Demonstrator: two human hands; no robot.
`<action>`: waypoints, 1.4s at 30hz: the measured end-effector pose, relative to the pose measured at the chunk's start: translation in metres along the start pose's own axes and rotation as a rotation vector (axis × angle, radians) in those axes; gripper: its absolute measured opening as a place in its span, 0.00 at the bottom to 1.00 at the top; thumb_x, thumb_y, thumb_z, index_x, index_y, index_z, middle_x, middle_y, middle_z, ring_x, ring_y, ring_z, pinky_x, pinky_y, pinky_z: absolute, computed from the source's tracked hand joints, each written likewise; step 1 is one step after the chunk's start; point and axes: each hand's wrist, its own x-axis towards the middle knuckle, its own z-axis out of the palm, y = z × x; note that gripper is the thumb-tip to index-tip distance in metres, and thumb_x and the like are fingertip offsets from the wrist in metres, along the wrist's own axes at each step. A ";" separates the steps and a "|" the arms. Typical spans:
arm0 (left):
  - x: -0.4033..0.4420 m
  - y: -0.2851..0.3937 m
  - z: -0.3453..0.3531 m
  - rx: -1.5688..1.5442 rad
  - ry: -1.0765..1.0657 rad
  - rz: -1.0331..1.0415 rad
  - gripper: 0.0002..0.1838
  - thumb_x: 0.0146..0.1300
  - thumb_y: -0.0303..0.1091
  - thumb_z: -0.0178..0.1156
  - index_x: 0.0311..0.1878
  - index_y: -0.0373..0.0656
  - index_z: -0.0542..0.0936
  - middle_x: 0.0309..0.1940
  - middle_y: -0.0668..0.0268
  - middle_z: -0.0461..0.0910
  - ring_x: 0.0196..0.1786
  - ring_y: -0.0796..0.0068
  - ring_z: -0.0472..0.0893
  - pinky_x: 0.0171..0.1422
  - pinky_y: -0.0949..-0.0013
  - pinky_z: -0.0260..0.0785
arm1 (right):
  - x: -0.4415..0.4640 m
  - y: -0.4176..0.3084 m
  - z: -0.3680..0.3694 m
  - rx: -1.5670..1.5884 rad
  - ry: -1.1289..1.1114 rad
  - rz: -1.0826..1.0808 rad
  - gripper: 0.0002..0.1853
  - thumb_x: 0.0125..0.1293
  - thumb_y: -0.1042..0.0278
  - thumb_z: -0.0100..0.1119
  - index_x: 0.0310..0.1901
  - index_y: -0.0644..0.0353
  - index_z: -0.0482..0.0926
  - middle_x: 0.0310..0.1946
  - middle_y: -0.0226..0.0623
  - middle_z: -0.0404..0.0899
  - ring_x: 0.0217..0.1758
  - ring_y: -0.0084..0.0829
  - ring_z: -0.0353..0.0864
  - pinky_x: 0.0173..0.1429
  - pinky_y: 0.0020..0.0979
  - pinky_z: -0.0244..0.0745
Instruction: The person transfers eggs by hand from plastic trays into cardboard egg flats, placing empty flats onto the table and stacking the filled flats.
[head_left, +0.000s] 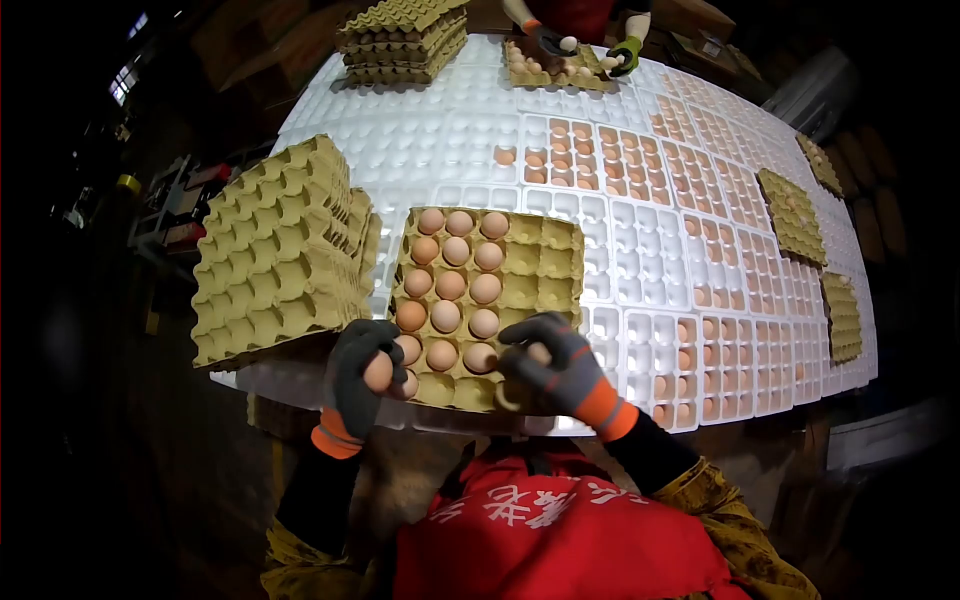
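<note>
A yellowish pulp egg tray (pixel 545 262) lies in front of me, with brown eggs (pixel 450 285) filling its left three columns most of the way down. My left hand (pixel 352 388), in a grey glove with an orange cuff, is closed around an egg (pixel 378 371) at the tray's lower left corner. Another egg (pixel 405 384) shows beside its fingers, at the tray's edge. Over the lower right of the tray is my right hand (pixel 562 368), gloved alike, its fingers curled about an egg (pixel 538 353). Its fingertips are slightly blurred.
Left of the tray stands a tall, tilted stack of pulp trays (pixel 280 250). White plastic egg trays (pixel 645 250) cover the table, several holding eggs. Farther back are stacked pulp trays with eggs (pixel 405 45) and a co-worker's gloved hands (pixel 628 55) at another tray (pixel 560 78).
</note>
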 end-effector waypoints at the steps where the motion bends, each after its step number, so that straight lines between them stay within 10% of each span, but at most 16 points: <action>1: 0.005 0.001 0.000 0.084 0.011 -0.087 0.13 0.62 0.28 0.65 0.49 0.36 0.78 0.48 0.63 0.78 0.42 0.69 0.82 0.49 0.65 0.78 | 0.002 -0.008 0.013 -0.361 0.050 -0.148 0.22 0.60 0.51 0.69 0.50 0.55 0.79 0.48 0.45 0.78 0.49 0.44 0.83 0.54 0.42 0.80; 2: 0.017 -0.005 0.015 0.819 -0.113 0.550 0.12 0.60 0.31 0.67 0.46 0.41 0.80 0.46 0.63 0.78 0.40 0.67 0.81 0.46 0.66 0.77 | 0.006 -0.001 0.023 -0.751 0.021 -0.286 0.27 0.62 0.47 0.68 0.58 0.54 0.78 0.48 0.44 0.76 0.49 0.44 0.81 0.49 0.41 0.79; 5: 0.023 -0.017 0.025 1.650 -0.266 0.798 0.16 0.60 0.30 0.66 0.51 0.43 0.80 0.46 0.59 0.78 0.45 0.59 0.80 0.49 0.64 0.75 | 0.019 0.013 0.047 -0.971 -0.071 -0.109 0.27 0.59 0.52 0.71 0.57 0.54 0.79 0.48 0.45 0.77 0.49 0.44 0.80 0.50 0.42 0.78; 12: 0.024 -0.009 0.016 1.010 0.048 0.579 0.27 0.56 0.29 0.64 0.62 0.49 0.79 0.61 0.55 0.74 0.59 0.50 0.78 0.61 0.53 0.74 | 0.018 0.013 -0.030 0.904 -0.066 0.310 0.26 0.61 0.73 0.59 0.64 0.59 0.72 0.46 0.37 0.81 0.39 0.28 0.82 0.44 0.29 0.81; 16: 0.046 -0.013 0.029 1.572 0.058 0.722 0.24 0.57 0.31 0.65 0.60 0.54 0.81 0.68 0.52 0.70 0.61 0.49 0.77 0.62 0.53 0.74 | 0.047 0.007 -0.017 -0.276 0.001 -0.189 0.18 0.65 0.54 0.67 0.52 0.53 0.85 0.51 0.40 0.82 0.46 0.38 0.85 0.53 0.37 0.81; 21: 0.064 -0.003 0.056 1.932 -0.016 0.482 0.24 0.54 0.36 0.69 0.56 0.54 0.80 0.68 0.52 0.69 0.55 0.48 0.79 0.51 0.52 0.78 | 0.066 0.023 0.034 -1.236 -0.104 -0.194 0.11 0.64 0.61 0.57 0.45 0.50 0.85 0.50 0.41 0.76 0.46 0.45 0.80 0.39 0.44 0.77; 26: 0.077 -0.003 0.051 1.929 -0.046 0.520 0.18 0.52 0.34 0.69 0.48 0.51 0.80 0.57 0.56 0.74 0.49 0.50 0.80 0.47 0.52 0.77 | 0.073 0.012 0.029 -1.147 -0.171 -0.191 0.10 0.62 0.62 0.60 0.42 0.52 0.86 0.53 0.44 0.75 0.49 0.44 0.79 0.43 0.43 0.77; 30: 0.077 0.011 0.056 1.816 -0.084 0.543 0.20 0.46 0.36 0.74 0.45 0.50 0.82 0.55 0.56 0.76 0.49 0.51 0.80 0.49 0.52 0.77 | 0.061 0.018 -0.031 -0.420 -0.091 -0.079 0.24 0.57 0.45 0.68 0.50 0.54 0.84 0.54 0.46 0.76 0.51 0.48 0.82 0.53 0.43 0.79; 33: 0.068 0.020 0.056 1.702 -0.056 0.611 0.23 0.42 0.37 0.77 0.45 0.48 0.83 0.54 0.56 0.76 0.52 0.50 0.80 0.52 0.52 0.77 | 0.050 0.048 -0.097 0.272 -0.044 -0.028 0.22 0.60 0.54 0.73 0.53 0.55 0.83 0.48 0.38 0.81 0.51 0.32 0.83 0.49 0.34 0.80; 35: 0.060 0.045 0.074 1.606 0.007 0.579 0.23 0.43 0.34 0.77 0.45 0.45 0.82 0.54 0.55 0.76 0.51 0.50 0.81 0.52 0.52 0.77 | 0.039 0.051 -0.158 0.449 0.027 0.376 0.21 0.61 0.59 0.74 0.54 0.56 0.83 0.45 0.35 0.81 0.49 0.26 0.82 0.49 0.31 0.79; 42: 0.200 0.060 0.214 1.346 -0.156 0.713 0.21 0.46 0.34 0.77 0.45 0.45 0.83 0.52 0.58 0.76 0.50 0.58 0.82 0.51 0.59 0.77 | 0.101 0.161 -0.262 -0.520 0.415 0.230 0.21 0.54 0.46 0.74 0.44 0.50 0.85 0.45 0.36 0.81 0.46 0.40 0.84 0.51 0.38 0.80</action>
